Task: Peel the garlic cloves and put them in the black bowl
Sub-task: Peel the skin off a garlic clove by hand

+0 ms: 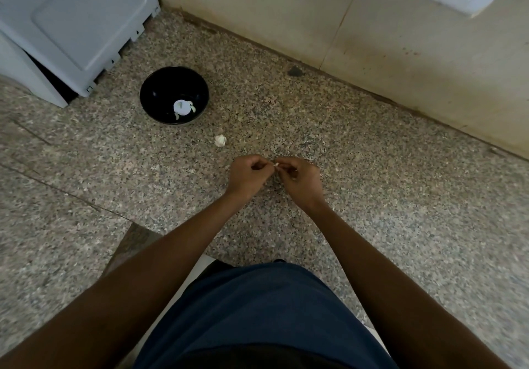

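garlic clove [276, 164] pinched between left hand [249, 174] and right hand [297, 178] | judged light, firm, papery-skinned, slippery once bared | best gripped at the ends | black bowl [154, 86] nearby

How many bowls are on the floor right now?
1. The black bowl sits on the speckled floor near the grey appliance, ahead and left of both hands. It holds pale garlic pieces. No other bowl shows.

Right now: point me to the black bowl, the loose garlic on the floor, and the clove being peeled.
black bowl [148, 93]: head view, on its inner left wall.
loose garlic [220, 140]: head view, on its middle.
clove [276, 164]: head view, on the white bit showing between both hands' fingertips.
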